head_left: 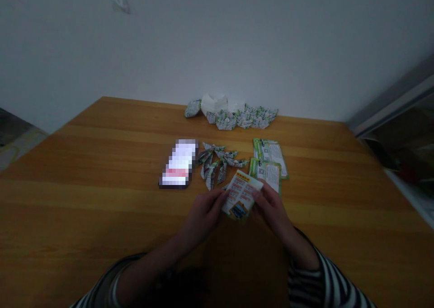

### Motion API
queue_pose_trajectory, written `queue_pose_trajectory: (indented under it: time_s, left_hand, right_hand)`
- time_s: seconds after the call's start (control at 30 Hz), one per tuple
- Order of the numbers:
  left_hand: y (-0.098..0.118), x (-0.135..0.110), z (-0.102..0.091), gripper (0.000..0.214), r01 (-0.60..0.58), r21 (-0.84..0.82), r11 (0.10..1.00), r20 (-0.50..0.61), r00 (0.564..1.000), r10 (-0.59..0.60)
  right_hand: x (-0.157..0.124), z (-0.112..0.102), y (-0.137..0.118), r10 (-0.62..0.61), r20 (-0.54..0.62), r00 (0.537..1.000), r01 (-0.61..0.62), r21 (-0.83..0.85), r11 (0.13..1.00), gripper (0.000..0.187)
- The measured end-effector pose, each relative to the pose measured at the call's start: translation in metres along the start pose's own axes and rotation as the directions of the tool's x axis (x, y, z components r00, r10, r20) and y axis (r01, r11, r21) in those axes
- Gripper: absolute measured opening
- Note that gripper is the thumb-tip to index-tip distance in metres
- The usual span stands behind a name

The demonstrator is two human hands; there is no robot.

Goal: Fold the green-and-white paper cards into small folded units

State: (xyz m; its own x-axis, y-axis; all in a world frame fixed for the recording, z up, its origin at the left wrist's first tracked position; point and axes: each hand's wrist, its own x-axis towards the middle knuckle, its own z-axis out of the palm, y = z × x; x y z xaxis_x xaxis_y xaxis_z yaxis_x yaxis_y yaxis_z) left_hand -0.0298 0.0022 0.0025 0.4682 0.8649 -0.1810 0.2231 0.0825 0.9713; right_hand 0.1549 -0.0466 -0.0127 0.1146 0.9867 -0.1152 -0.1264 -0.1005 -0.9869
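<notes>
Between my two hands is a printed paper leaflet (241, 191) with a yellow heading, red text and a small picture at its lower end. My left hand (207, 209) pinches its left edge, thumb on top. On the opposite side my right hand (270, 204) grips the right edge, also with the thumb over the print. Just beyond the leaflet lie several small folded paper pieces (222, 161), pointed and spread like a fan. Green-and-white printed sheets (268, 149) lie to the right, partly behind my right hand.
A phone (179, 163) with a lit, blurred screen lies left of the folded pieces. Against the wall (217, 36) stands a row of folded paper shapes (247, 117) with white crumpled paper (213, 103) among them. All rest on a wooden table (84, 163).
</notes>
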Motion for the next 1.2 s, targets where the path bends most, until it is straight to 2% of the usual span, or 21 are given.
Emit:
queue_pose_trajectory:
  time_s: [0.07, 0.17, 0.27, 0.33, 0.4, 0.47, 0.53, 0.6, 0.67, 0.73, 0.8, 0.9, 0.97, 1.07, 1.13, 1.2]
  left_hand:
    - [0.0, -0.001, 0.002, 0.04, 0.046, -0.048, 0.998, 0.009, 0.999, -0.046]
    - [-0.001, 0.0, 0.003, 0.04, 0.085, -0.109, 0.99, 0.063, 0.995, -0.079]
    - [-0.001, 0.003, 0.001, 0.037, 0.107, -0.212, 0.971, 0.077, 0.993, -0.092]
    - [0.001, 0.004, 0.0, 0.035, 0.134, -0.295, 0.946, 0.069, 0.99, -0.119]
    - [0.006, 0.004, -0.001, 0.034, 0.165, -0.343, 0.925, 0.06, 0.986, -0.154]
    - [0.01, 0.003, -0.002, 0.033, 0.182, -0.363, 0.914, 0.036, 0.983, -0.181]
    - [0.012, 0.003, -0.003, 0.032, 0.181, -0.385, 0.905, 0.014, 0.982, -0.19]
    - [0.011, 0.004, -0.004, 0.032, 0.188, -0.414, 0.891, 0.019, 0.98, -0.198]
    - [0.009, 0.005, -0.004, 0.032, 0.203, -0.44, 0.875, 0.041, 0.978, -0.206]
    - [0.007, 0.005, -0.004, 0.033, 0.201, -0.457, 0.867, 0.046, 0.978, -0.203]
    - [0.007, 0.005, -0.003, 0.037, 0.161, -0.459, 0.874, 0.013, 0.985, -0.175]
    - [0.009, 0.003, -0.004, 0.042, 0.023, -0.403, 0.915, -0.077, 0.995, -0.059]
    - [0.01, 0.002, -0.005, 0.032, -0.085, -0.286, 0.954, -0.093, 0.994, 0.06]
    - [0.008, 0.0, -0.008, 0.024, -0.208, -0.092, 0.974, -0.045, 0.978, 0.205]
    - [0.005, 0.001, -0.009, 0.026, -0.227, -0.03, 0.973, -0.045, 0.973, 0.226]
    - [0.003, 0.002, -0.009, 0.022, -0.189, -0.027, 0.982, -0.104, 0.977, 0.186]
  right_hand:
    - [0.001, 0.002, 0.001, 0.018, 0.035, 0.999, -0.018, 0.022, 1.0, 0.037]
    - [0.0, 0.005, 0.002, 0.046, 0.009, 0.999, -0.047, 0.09, 0.995, 0.039]
    - [-0.001, 0.006, 0.001, 0.065, 0.074, 0.995, -0.076, 0.158, 0.985, 0.05]
    - [-0.003, 0.005, -0.001, 0.053, 0.124, 0.991, -0.071, 0.141, 0.987, 0.059]
    - [-0.004, 0.003, -0.003, -0.001, 0.104, 0.995, -0.008, 0.086, 0.996, 0.062]
    - [-0.004, 0.0, -0.005, -0.114, 0.056, 0.992, 0.115, -0.016, 0.993, 0.054]
    - [-0.003, -0.004, -0.006, -0.256, 0.069, 0.964, 0.264, -0.161, 0.951, 0.041]
    - [-0.001, -0.009, -0.007, -0.357, 0.13, 0.925, 0.38, -0.293, 0.877, 0.034]
    - [0.0, -0.012, -0.007, -0.398, 0.159, 0.903, 0.428, -0.361, 0.828, 0.035]
    - [0.0, -0.013, -0.006, -0.404, 0.139, 0.904, 0.425, -0.378, 0.822, 0.038]
    - [-0.001, -0.013, -0.004, -0.397, 0.105, 0.912, 0.407, -0.358, 0.84, 0.036]
    - [-0.002, -0.01, 0.0, -0.372, 0.011, 0.928, 0.359, -0.29, 0.887, 0.028]
    - [-0.003, -0.008, 0.001, -0.343, -0.068, 0.937, 0.319, -0.24, 0.917, 0.024]
    - [-0.004, -0.006, 0.001, -0.309, -0.152, 0.939, 0.28, -0.184, 0.942, 0.02]
    - [-0.005, -0.005, 0.001, -0.303, -0.174, 0.937, 0.272, -0.178, 0.946, 0.017]
    - [-0.007, -0.002, 0.001, -0.294, -0.176, 0.94, 0.258, -0.202, 0.945, 0.012]
